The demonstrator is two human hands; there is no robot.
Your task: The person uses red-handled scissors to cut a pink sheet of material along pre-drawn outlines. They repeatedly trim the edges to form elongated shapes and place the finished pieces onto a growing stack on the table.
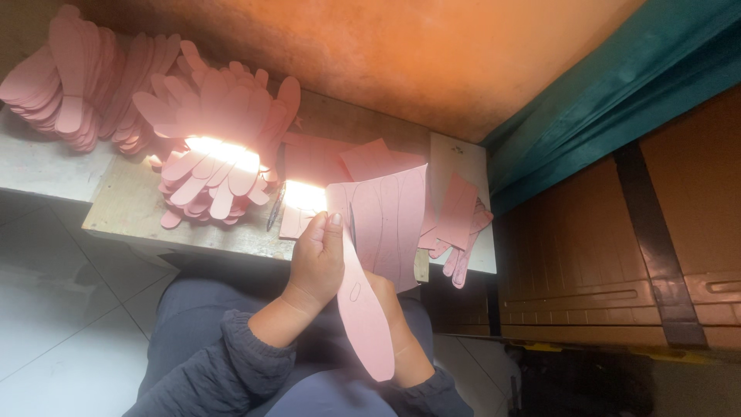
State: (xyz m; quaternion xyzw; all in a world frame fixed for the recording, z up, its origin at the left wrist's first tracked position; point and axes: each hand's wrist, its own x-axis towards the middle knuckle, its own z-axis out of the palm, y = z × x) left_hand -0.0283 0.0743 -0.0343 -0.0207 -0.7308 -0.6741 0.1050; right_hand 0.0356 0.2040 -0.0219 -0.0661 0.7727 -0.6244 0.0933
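The left hand (316, 259) is closed on the near edge of a pink sheet (390, 224) marked with drawn outlines, thumb on top and fingers curled beneath. A long pink cut-out strip (363, 316) with rounded ends hangs from the sheet toward 6 o'clock, crossing in front of the right hand (390, 309). That hand sits mostly behind the strip and sheet, so whether its fingers are apart or together cannot be told.

The sheet hovers over the front edge of a wooden bench (131, 212). At 10 o'clock from the hands, a fanned pile of pink cut-outs (216, 147) spreads to the bench's front edge; a second pile (69, 73) lies farther out at 10 o'clock. A pen (275, 207) lies just beside the nearer pile. At 2 o'clock, loose pink offcuts (459, 228) overhang the bench's right corner. A bare strip of bench lies open at 9 o'clock, under the pile.
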